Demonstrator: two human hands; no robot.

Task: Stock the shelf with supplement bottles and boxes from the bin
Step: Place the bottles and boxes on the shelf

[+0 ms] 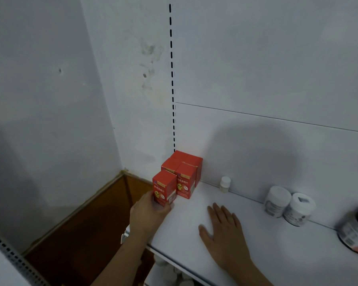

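1. Right hand (223, 230) is laid flat on the shelf (267, 240), fingers straight, nothing held.
2. Left hand (148, 213): fingers are curled round the front red box (164, 189) at the shelf's left edge.
3. Risk: if released off-square, the box could be tipped off that edge.
4. Beyond the fingers, stacked red boxes (184, 172) fill the corner.

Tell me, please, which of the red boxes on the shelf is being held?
The frontmost red box, at the shelf's left end, gripped by the left hand; the others stand untouched behind it.
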